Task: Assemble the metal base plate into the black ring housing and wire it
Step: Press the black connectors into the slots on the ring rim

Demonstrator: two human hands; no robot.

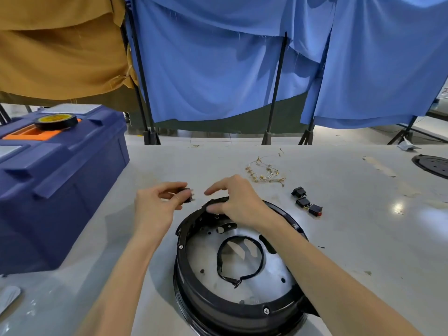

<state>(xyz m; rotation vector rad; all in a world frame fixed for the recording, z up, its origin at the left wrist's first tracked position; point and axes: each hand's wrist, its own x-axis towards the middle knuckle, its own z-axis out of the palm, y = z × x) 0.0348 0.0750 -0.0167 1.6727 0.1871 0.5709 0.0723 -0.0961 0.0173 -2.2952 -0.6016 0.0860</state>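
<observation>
Head view, left hand (pixel 155 204) pinching switch (pixel 188 195)

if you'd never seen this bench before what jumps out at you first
The black ring housing sits front and centre on the table, with the shiny metal base plate inside it. The right hand rests on its far rim, while the left hand pinches a small black switch just to the left. A big blue toolbox with a tape roll on top fills the left side.
</observation>
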